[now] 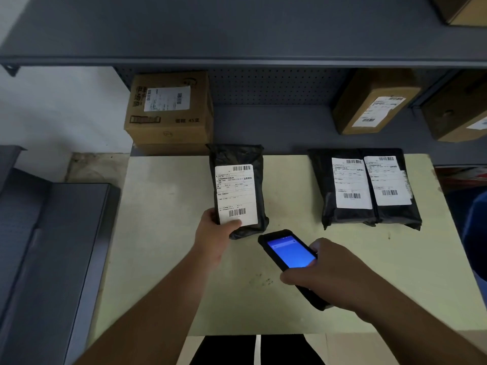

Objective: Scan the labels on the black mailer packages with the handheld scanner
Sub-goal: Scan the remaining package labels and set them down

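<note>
Three mailers on the counter: the left hand pinches one mailer by its lower corner. It looks soft, light and slippery. Just right, the right hand grips the scanner.

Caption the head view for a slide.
Left hand steadies a labelled black mailer while the right hand aims the handheld scanner.

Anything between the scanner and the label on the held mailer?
Nothing visible. The scanner in the right hand faces the mailer; only the left hand thumb overlaps the label bottom edge, below the lower barcode.
</note>
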{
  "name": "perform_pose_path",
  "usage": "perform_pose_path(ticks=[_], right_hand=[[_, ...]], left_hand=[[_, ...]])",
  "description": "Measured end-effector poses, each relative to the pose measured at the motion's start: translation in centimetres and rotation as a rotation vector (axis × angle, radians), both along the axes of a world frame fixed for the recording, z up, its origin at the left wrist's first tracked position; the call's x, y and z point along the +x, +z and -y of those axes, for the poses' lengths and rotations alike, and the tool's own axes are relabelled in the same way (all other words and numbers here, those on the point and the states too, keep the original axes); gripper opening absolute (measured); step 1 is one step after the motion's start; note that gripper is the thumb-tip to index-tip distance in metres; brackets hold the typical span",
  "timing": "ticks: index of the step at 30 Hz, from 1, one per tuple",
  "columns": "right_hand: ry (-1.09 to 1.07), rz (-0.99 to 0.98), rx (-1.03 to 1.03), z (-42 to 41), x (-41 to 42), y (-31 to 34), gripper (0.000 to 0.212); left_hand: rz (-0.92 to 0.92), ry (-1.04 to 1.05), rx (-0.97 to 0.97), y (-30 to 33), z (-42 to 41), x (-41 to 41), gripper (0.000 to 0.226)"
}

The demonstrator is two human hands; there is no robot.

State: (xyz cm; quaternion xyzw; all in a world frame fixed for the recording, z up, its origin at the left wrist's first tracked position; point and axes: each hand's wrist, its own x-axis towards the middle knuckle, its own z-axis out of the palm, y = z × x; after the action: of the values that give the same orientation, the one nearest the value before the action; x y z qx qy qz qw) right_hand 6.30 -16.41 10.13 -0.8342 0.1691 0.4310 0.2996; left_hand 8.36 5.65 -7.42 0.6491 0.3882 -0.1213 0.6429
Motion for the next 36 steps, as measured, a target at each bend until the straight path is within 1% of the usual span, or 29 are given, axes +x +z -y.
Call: perform_pose_path(ticks=[4,9,15,28,33,36], right_hand=[[0.024,-0.002,-0.003,-0.4,0.1,0.1,0.054],[0.034,0.002,0.01,-1.0,0.5,0.2,0.055],[0.049,-0.005,0.009,-1.3,0.6,0.1,0.055],[0.057,-0.01,0.03,-1.3,0.9,-0.2,0.053],[0.06,-0.022,0.029,-1.3,0.7,-0.5,0.056],[0.056,-0.026,0.038,-1.2,0.6,-0.5,0.059]], left_hand=[[0.027,0.01,0.012,0.2,0.1,-0.3,0.053],[0.048,0.002,0.009,0.2,0.1,-0.5,0.054],[0.061,0.043,-0.016,0.4,0.3,-0.7,0.053],[0.057,0.056,-0.017,0.0,0.3,-0.8,0.05],[0.04,0.059,-0.014,0.1,0.5,-1.1,0.049],[0.03,0.047,0.019,0.3,0.5,-1.1,0.048]])
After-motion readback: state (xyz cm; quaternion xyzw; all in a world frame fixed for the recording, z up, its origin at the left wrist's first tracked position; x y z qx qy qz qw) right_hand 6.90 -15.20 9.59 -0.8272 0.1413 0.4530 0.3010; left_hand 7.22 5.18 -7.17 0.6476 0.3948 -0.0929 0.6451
